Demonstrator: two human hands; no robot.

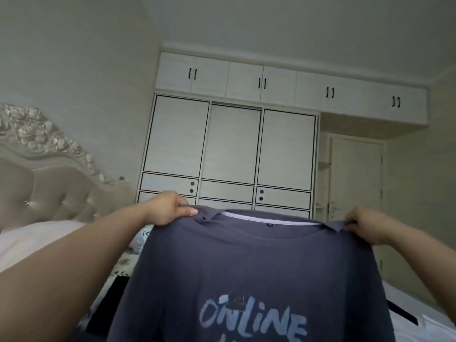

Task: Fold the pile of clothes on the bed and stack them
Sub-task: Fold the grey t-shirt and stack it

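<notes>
Shirt held up by shoulders.
Left hand (167,208) and right hand (365,225) pinch shirt (246,262); body hangs below, likely to straighten before folding.

Head-worn view, facing forward, close behind held-up shirt (251,272), wardrobe (229,149) beyond
</notes>
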